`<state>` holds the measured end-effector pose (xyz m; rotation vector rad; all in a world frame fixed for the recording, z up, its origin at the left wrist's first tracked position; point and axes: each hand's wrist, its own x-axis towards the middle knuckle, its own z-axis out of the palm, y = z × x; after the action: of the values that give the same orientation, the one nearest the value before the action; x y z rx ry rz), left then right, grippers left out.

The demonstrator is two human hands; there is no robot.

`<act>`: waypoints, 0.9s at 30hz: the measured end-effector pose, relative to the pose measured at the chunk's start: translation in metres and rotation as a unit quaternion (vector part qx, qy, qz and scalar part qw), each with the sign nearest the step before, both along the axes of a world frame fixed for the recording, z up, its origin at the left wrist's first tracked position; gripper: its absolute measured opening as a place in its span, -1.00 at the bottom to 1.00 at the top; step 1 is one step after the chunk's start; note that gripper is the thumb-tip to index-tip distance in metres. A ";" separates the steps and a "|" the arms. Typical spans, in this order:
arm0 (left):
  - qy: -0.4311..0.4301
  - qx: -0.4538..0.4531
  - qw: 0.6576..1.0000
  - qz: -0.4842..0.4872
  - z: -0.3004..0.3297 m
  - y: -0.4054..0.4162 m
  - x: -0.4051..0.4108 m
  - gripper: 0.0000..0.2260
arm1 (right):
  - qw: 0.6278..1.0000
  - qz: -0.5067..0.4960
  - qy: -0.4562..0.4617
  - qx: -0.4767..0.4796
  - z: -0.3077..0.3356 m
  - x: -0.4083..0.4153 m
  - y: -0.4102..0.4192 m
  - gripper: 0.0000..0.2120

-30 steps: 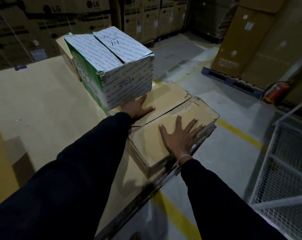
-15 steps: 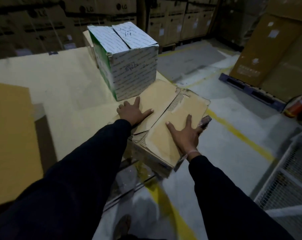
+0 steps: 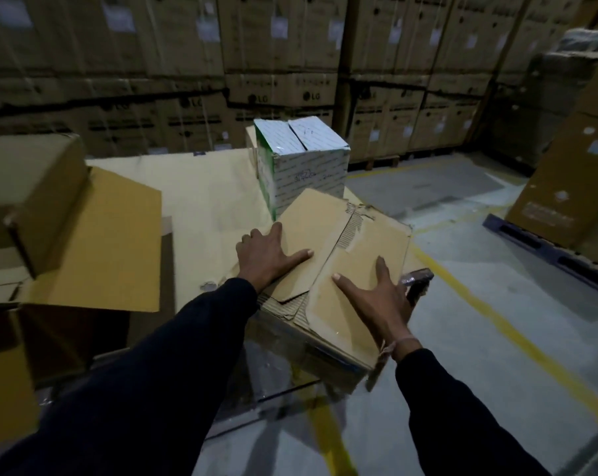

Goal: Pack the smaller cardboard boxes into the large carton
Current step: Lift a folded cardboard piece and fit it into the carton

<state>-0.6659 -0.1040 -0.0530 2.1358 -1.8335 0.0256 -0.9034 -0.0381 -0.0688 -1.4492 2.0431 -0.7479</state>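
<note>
Worn brown cardboard box [image 3: 338,269]: lies at the near right corner of the cardboard-covered table [image 3: 205,194], flaps folded shut, part overhanging the edge.
Left hand [image 3: 263,257]: flat on the left flap, fingers straight and spread.
Right hand [image 3: 376,297]: flat on the right flap, fingers straight, reaching the box's right edge.
White-and-green printed box [image 3: 301,163]: upright just behind the brown box.
Large open brown carton [image 3: 60,235]: at left, flap raised.
Stacked brown cartons [image 3: 290,63]: far wall.
</note>
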 end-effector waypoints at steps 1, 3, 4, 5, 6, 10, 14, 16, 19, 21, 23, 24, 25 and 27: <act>0.000 -0.015 1.000 0.004 0.014 0.005 0.006 -0.02 | 1.000 0.006 -0.001 -0.011 0.012 0.006 0.001 0.22; 0.002 -0.041 0.999 0.017 0.045 0.014 0.021 0.00 | 0.999 0.014 -0.007 -0.034 0.039 0.018 0.001 0.21; 0.003 -0.052 0.998 0.024 0.060 0.018 0.029 0.00 | 0.999 0.017 -0.009 -0.047 0.053 0.026 0.001 0.22; 0.003 -0.062 0.998 0.030 0.075 0.023 0.037 0.00 | 0.998 0.020 -0.009 -0.059 0.067 0.033 0.000 0.22; 0.004 -0.071 0.997 0.034 0.089 0.027 0.046 0.01 | 0.997 0.023 -0.008 -0.070 0.082 0.041 0.000 0.22; 0.008 -0.101 0.994 0.037 0.142 0.041 0.082 0.00 | 0.993 0.035 0.013 -0.112 0.137 0.077 0.001 0.18; -0.007 -0.126 0.991 0.039 0.194 0.055 0.129 0.01 | 0.985 0.046 0.023 -0.162 0.186 0.121 0.006 0.22; -0.005 -0.139 0.989 0.041 0.220 0.063 0.158 0.02 | 0.980 0.050 0.025 -0.189 0.209 0.147 0.009 0.21; -0.008 -0.160 0.986 0.047 0.255 0.074 0.204 0.04 | 0.973 0.056 0.036 -0.223 0.242 0.192 0.015 0.17; -0.003 -0.176 0.983 0.055 0.275 0.084 0.239 0.03 | 0.966 0.058 0.045 -0.250 0.263 0.225 0.019 0.17; 0.008 -0.194 0.979 0.053 0.292 0.093 0.271 0.02 | 0.958 0.054 0.046 -0.279 0.283 0.257 0.025 0.19; 0.012 -0.202 0.978 0.051 0.300 0.098 0.287 0.02 | 0.954 0.050 0.049 -0.292 0.292 0.273 0.027 0.20; 0.014 -0.208 0.977 0.050 0.308 0.103 0.301 0.02 | 0.950 0.047 0.052 -0.303 0.300 0.288 0.030 0.20; 0.022 -0.223 0.973 0.051 0.320 0.110 0.328 0.01 | 0.943 0.046 0.059 -0.324 0.315 0.316 0.034 0.18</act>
<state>-0.3383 0.0065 0.2674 1.8888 -1.5159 0.3742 -0.5872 -0.0037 0.2465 -1.9607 1.8776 -1.4128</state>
